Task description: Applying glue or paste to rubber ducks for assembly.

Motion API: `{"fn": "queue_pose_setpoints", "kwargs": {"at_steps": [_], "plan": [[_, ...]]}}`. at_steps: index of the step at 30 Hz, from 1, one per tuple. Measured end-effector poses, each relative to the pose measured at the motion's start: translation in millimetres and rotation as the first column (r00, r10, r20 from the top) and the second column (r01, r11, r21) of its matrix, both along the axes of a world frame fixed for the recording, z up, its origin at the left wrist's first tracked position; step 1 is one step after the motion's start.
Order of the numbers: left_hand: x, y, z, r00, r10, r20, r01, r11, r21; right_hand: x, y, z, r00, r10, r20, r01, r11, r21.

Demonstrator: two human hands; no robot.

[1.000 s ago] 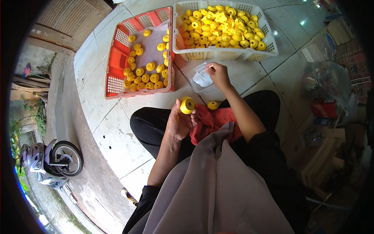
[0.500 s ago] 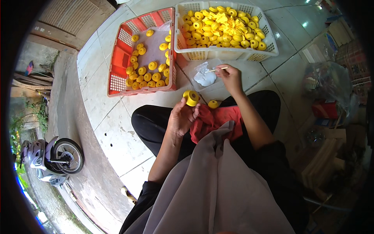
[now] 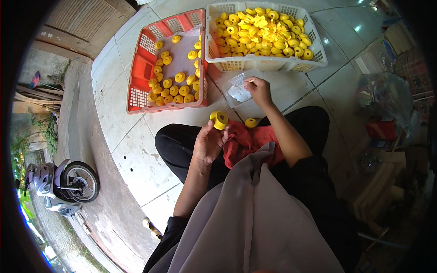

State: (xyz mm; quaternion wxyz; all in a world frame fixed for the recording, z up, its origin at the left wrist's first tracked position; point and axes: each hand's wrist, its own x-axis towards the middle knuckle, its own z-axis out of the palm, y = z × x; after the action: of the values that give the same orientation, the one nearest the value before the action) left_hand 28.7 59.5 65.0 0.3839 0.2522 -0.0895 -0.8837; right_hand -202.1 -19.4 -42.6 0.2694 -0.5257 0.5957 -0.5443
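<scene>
My left hand [image 3: 208, 144] holds a yellow plastic spool [image 3: 219, 119] by its fingertips, above my lap. My right hand [image 3: 258, 90] reaches forward and pinches a small thin stick over a clear plastic bag [image 3: 237, 90] lying on the tiled floor. A second yellow spool [image 3: 251, 123] rests by a red cloth [image 3: 248, 141] on my lap. Ahead stands a white basket [image 3: 259, 64] heaped with yellow spools and a red basket [image 3: 136, 86] with several spools lying in it.
I sit on a white tiled floor [image 3: 136, 154]. A motorbike wheel [image 3: 77, 182] is at the left, beyond the floor's edge. Bags, boxes and wooden pieces [image 3: 382, 136] crowd the right side. A wooden panel [image 3: 82, 22] lies at the top left.
My right hand has moved from the spool area forward to the clear bag and now pinches a small stick there. My left hand keeps the yellow spool nearly still.
</scene>
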Motion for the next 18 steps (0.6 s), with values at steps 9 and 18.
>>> {"fn": "queue_pose_setpoints", "kwargs": {"at_steps": [9,18], "plan": [[-8,-3,2,0.999,-0.009,0.034,0.011,0.997,-0.074,-23,61,95,0.732,-0.029,0.681,-0.012,0.998,0.057],[-12,-2,6,1.000,-0.013,0.006,0.014,0.996,-0.086,-10,106,161,0.730,0.143,0.669,-0.182,0.983,-0.012]]}}
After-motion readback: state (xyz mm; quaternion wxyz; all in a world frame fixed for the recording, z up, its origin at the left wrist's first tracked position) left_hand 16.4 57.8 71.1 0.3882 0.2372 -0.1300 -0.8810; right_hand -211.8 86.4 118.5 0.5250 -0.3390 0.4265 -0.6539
